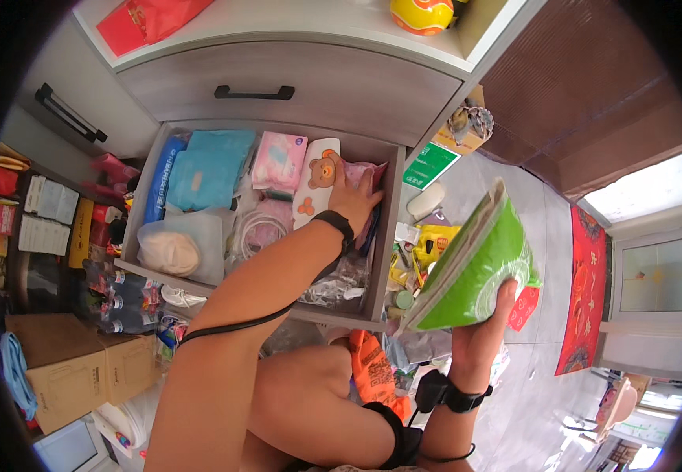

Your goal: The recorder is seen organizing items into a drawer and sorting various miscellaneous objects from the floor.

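My left hand [354, 198] reaches into the pulled-out drawer [392, 236], fingers spread over a pink packet [372, 171] in its right corner. Beside that hand lies a white pouch with a cartoon bear [317, 181]. To the right of the drawer, my right hand [504, 303] grips a green plastic packet [478, 263] with pale edges, tilted in the air. Also in the drawer are a pink-and-white tissue pack [279, 160], a light-blue packet [211, 169], a coiled white cable [262, 232] and a clear bag with a beige round item [169, 252].
A closed drawer [294, 71] sits above the open one. Cardboard boxes [62, 362] and dark bottles [132, 303] stand at the left. An orange bag [376, 374] lies near my knee, yellow packaging [435, 242] beside the drawer. A red mat [580, 291] lies at the right.
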The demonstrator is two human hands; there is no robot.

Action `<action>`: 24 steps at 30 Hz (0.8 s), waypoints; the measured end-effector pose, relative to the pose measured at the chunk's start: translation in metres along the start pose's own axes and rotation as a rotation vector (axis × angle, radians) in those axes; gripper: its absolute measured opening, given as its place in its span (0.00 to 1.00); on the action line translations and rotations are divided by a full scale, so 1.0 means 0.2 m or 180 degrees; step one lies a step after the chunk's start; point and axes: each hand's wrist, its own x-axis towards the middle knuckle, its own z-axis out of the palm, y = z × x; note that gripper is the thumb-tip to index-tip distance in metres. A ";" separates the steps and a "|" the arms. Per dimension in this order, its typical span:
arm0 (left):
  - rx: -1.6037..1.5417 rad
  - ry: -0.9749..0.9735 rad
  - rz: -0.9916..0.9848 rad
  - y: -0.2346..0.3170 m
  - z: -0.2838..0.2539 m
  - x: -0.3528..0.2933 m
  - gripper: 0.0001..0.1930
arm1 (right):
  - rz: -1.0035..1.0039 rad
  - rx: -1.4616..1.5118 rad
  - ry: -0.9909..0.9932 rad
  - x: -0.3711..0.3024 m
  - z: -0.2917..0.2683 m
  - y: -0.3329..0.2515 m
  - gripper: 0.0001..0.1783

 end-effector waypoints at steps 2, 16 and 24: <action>-0.0056 -0.0178 0.0107 -0.02 -0.02 0.04 0.28 | 0.0041 0.0069 0.0026 -0.04 -0.02 0.01 0.32; -0.0315 0.0618 -0.0017 -0.10 0.11 0.14 0.22 | 0.0538 -0.0009 0.0120 -0.09 -0.19 0.12 0.38; -0.1931 0.0552 0.0313 -0.33 -0.04 0.07 0.24 | 0.0720 0.0238 0.0209 -0.09 -0.20 0.12 0.36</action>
